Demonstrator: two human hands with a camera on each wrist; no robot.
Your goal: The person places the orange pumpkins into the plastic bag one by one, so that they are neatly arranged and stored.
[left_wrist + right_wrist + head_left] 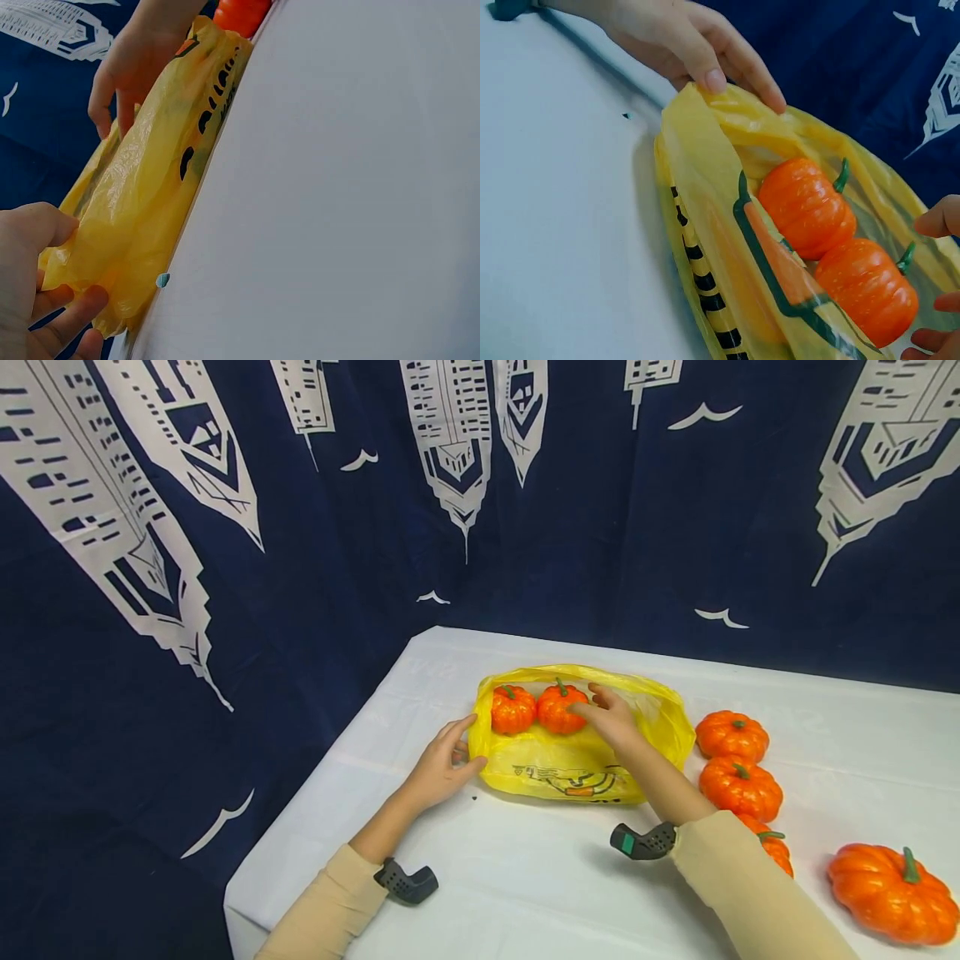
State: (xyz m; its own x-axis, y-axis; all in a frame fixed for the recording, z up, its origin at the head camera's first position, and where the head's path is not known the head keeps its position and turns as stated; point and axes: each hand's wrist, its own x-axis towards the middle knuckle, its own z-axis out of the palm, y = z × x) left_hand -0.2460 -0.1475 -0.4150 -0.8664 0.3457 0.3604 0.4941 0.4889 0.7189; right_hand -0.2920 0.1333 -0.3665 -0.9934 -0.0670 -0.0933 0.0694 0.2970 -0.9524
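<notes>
A yellow plastic bag point(517, 768) lies with its mouth open, and two orange pumpkins point(513, 710) point(866, 292) with green stems sit side by side inside. At the bag's left end, my left hand point(442, 764) holds the rim, thumb and fingers spread around it; the left wrist view shows the bag point(135, 225) between thumb and fingers. My right hand point(611, 718) is over the bag's opening, beside the right-hand pumpkin point(561, 706). Its fingers are parted and hold nothing; in the right wrist view a gap shows between its fingers point(941, 217) and that pumpkin.
Right of the bag, three orange pumpkins point(732, 737) stand in a column on the white table point(525, 877), the nearest partly behind my right sleeve. A larger orange pumpkin point(888, 893) lies at the front right. A dark blue patterned cloth point(570, 568) hangs behind the table.
</notes>
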